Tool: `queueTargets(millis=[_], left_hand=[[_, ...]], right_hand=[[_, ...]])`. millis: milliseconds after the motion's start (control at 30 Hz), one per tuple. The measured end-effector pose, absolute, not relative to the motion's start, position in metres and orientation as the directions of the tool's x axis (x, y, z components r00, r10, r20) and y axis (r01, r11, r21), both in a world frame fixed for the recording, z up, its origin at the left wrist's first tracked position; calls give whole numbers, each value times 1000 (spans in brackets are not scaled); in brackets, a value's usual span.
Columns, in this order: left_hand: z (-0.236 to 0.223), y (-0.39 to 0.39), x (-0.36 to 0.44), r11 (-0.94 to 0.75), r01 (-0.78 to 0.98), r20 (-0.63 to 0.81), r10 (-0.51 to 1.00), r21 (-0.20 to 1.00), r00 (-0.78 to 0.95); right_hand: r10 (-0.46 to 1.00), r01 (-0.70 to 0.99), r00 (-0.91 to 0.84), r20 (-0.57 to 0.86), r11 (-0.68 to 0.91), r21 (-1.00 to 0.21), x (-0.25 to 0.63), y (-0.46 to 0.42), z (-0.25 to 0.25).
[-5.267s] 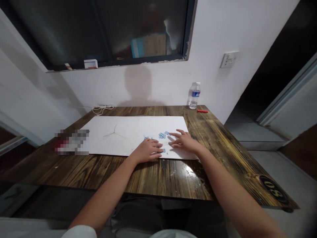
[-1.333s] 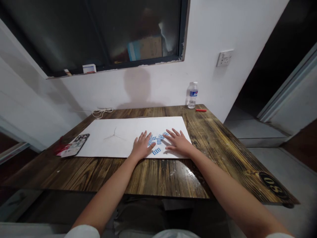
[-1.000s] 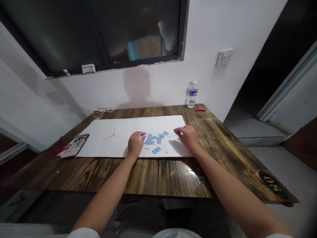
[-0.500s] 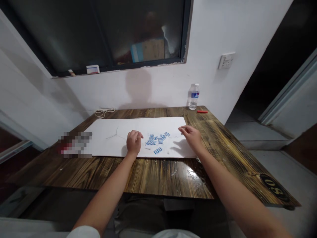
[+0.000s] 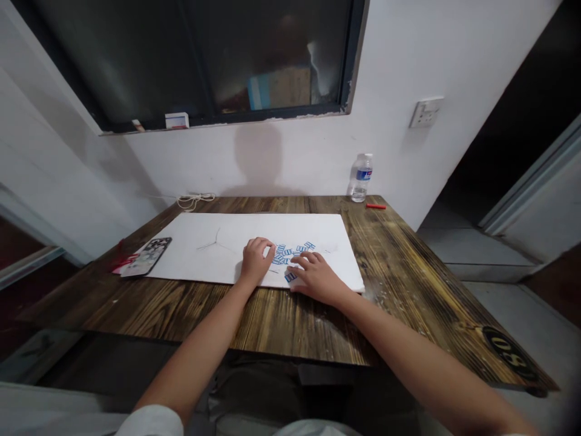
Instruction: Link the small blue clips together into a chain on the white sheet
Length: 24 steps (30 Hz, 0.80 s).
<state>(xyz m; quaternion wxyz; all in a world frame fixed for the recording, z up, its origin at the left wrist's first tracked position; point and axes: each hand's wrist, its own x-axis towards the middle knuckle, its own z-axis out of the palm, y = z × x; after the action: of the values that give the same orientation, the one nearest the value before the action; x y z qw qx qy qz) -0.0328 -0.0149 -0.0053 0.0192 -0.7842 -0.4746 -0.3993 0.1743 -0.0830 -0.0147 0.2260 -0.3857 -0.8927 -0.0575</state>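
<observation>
Several small blue-and-white striped pieces (image 5: 293,250) lie scattered on a large white sheet (image 5: 204,257) on the wooden table (image 5: 281,321). My left hand (image 5: 255,259) rests on the sheet just left of the cluster, with its fingers curled under and nothing visible in them. My right hand (image 5: 315,277) is at the sheet's near edge, right of the cluster. Its thumb and bent fingers close around one striped piece (image 5: 289,277) that lies apart from the others.
A phone (image 5: 147,256) lies on the sheet's left corner over something red. At the back stand a water bottle (image 5: 362,177) and a red stick (image 5: 376,206), with a coiled white cable (image 5: 196,198) back left. A wall socket (image 5: 425,112) is above.
My right hand has come in from the sheet's right side to the lone striped piece at the near edge. My left hand has shifted slightly right, toward the cluster.
</observation>
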Motion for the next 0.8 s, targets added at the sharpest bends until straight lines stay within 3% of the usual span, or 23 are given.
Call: queueTargets(millis=[300,533,633,800], left_hand=[[-2,-20,-29,-566,729,599,754,385,269],[0,-28,-26,-664,687,554,705,296,443],[0,-31,-25,-681,624,523,717,383,462],[1,-32,-23,-619,461,459,783,635,419]], right_hand=[[597,636,-736,319,771,25,172,-88,-3],[541,612,-709,451,791,12,175,-84,-9],[554,647,-612,564,761,-45,181,-81,-10],[554,639,-445,704,747,-185,185,-79,-10]])
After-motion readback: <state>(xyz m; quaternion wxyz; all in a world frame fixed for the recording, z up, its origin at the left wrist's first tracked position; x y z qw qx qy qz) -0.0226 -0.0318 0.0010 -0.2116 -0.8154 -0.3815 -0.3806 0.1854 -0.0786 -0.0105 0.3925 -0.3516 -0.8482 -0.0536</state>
